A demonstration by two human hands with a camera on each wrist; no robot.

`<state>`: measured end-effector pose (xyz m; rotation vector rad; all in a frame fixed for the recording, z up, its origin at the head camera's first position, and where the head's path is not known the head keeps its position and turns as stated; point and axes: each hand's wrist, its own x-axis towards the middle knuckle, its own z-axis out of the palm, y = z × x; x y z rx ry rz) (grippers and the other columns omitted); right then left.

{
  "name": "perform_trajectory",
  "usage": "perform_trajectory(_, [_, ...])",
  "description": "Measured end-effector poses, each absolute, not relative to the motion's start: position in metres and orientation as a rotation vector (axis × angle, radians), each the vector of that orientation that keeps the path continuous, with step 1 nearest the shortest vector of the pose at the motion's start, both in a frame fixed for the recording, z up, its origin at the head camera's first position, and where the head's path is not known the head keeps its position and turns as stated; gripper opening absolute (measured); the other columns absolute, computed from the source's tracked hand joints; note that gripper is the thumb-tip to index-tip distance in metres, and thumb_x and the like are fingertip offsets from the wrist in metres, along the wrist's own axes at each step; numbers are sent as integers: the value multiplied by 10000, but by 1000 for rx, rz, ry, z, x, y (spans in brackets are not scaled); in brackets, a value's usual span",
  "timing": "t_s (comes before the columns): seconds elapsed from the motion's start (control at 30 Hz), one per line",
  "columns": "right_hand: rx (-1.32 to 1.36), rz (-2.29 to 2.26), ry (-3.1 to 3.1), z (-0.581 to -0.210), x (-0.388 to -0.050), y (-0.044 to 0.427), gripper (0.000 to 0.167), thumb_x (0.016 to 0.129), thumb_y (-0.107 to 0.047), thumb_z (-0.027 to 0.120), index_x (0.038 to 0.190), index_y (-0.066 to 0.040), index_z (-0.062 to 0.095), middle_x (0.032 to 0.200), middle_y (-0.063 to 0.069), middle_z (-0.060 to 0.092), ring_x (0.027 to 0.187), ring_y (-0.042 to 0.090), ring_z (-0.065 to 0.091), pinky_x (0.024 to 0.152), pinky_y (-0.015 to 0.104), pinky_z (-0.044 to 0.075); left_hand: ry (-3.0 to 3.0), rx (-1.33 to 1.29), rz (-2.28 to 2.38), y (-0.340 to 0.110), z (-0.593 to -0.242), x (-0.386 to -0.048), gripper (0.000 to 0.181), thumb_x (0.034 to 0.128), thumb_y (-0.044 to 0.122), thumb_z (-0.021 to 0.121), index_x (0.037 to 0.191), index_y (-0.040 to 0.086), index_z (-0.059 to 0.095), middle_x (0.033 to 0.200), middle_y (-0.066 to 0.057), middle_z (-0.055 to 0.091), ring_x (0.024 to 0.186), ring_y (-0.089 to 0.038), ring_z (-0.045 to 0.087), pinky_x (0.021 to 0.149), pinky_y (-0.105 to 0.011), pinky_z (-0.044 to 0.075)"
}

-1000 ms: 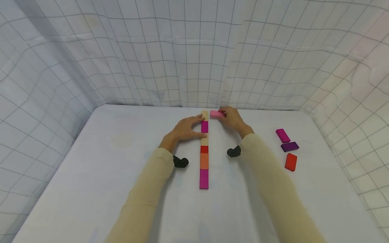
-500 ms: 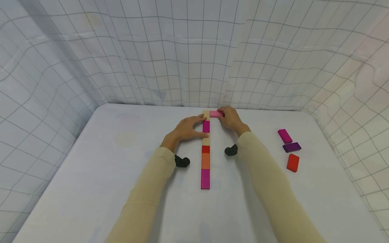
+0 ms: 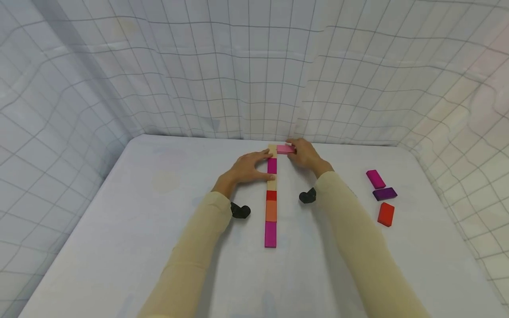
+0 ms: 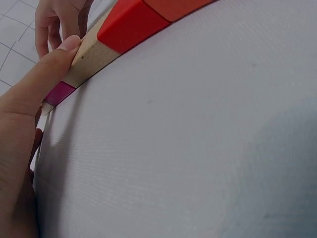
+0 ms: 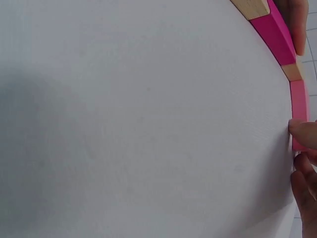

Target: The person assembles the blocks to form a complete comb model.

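A straight row of wooden blocks runs away from me in the head view: a magenta block [image 3: 270,234] nearest, then an orange block [image 3: 271,211], a red block [image 3: 271,195], a plain wood block [image 3: 271,184], another magenta block [image 3: 272,166] and a plain wood end block [image 3: 272,147]. My left hand [image 3: 244,168] lies across the far part, thumb and fingertips touching the plain blocks. My right hand [image 3: 305,154] pinches a pink block [image 3: 284,149] by its right end. The right wrist view has the pink block [image 5: 299,96] touching the end block [image 5: 292,72], crosswise to the row.
Off to the right lie a loose magenta block [image 3: 375,179], a purple block [image 3: 384,194] and a red block [image 3: 386,214] on the white table [image 3: 159,247]. A checked white curtain [image 3: 238,75] hangs behind the table and along both sides.
The right hand has brought the pink block left, closing the small gap to the end block. My left hand keeps its place on the row.
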<state>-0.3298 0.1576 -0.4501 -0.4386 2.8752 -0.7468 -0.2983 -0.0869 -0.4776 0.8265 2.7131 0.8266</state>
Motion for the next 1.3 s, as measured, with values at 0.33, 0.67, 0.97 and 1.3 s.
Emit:
perform_trajectory(0.33, [-444,-752,2727,-429,-325,194,626,968,-90,708,1541,-55,458,1428,244,522,1208,400,569,1022,518,492,2713,805,811,-85,-479,-300,855,882,605,723,1596,230,438,1684,71,266,1533,-224,247,1234,-492,167])
perform_trajectory(0.67, [-522,-726,2702,-408,-312,231,597,972,-83,715,1515,-21,476,1394,246,551,1242,412,547,1006,537,492,2714,816,834,-86,-479,-300,863,882,597,728,1599,219,431,1685,70,260,1538,-220,235,1237,-486,153])
perform_trajectory(0.97, [-607,-688,2700,-392,-290,255,554,970,-73,721,1477,9,513,1352,262,576,1221,420,560,988,552,505,2725,801,817,-84,-479,-298,866,876,596,735,1596,218,437,1683,64,268,1535,-231,246,1238,-484,153])
perform_trajectory(1.3, [-650,-605,2724,-384,-265,286,528,965,-73,726,1452,13,540,1323,252,602,1180,414,596,966,560,524,2715,785,832,-85,-479,-298,855,873,589,736,1593,230,445,1683,66,270,1534,-235,248,1239,-495,144])
